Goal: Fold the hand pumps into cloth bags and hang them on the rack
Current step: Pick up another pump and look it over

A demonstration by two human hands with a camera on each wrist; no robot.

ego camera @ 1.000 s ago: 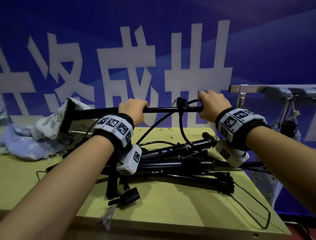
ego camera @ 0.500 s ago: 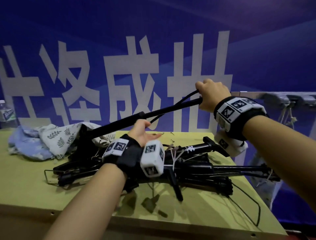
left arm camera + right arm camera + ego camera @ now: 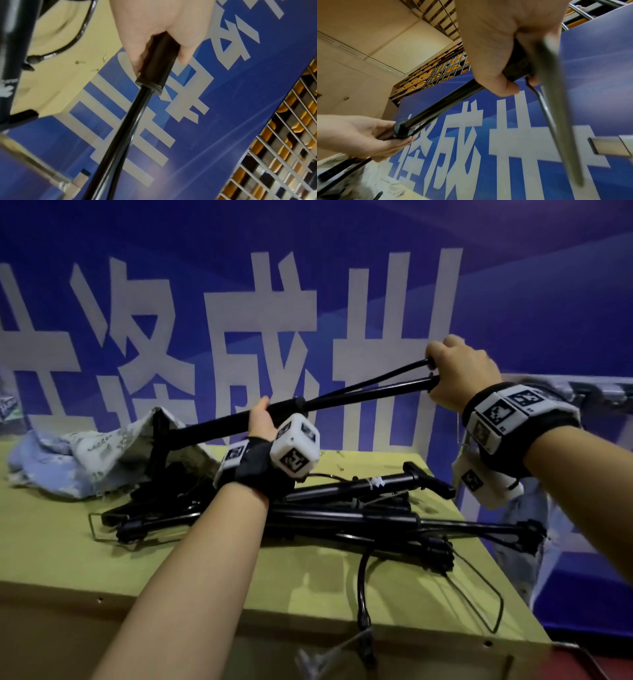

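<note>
Pump barrel (image 3: 219,428) held in the air above the table (image 3: 51,542), its long axis slanting from low on the left, where the foot end disappears into the patterned cloth bag (image 3: 102,446), up to the right. The left hand (image 3: 262,419) is wrapped around the barrel just below the collar; the left wrist view shows its fingers (image 3: 183,54) curled round the black tube. From that collar the thinner rod (image 3: 370,393) runs on up to the right hand (image 3: 459,374), which is clenched on the far end together with the hose (image 3: 387,374) lying alongside the rod; the right wrist view shows the thumb (image 3: 505,86) closed under both.

The move ahead, as I judge it, turns on that axis: the rod is drawn out, so the right hand sits well apart from the left along the same line, and pushing it down-left toward the left hand would collapse the pump while the left steadies the barrel and feeds it deeper into the bag. The bag covers only the foot end so far, so most of the packing is not yet done.

Below, a heap of other black pumps (image 3: 342,508) with loose hoses lies across the table, and a second bluish cloth (image 3: 30,463) is bunched at the far left. At the right edge the metal rack (image 3: 599,388) shows, with something already hanging from it, too blurred to name
</note>
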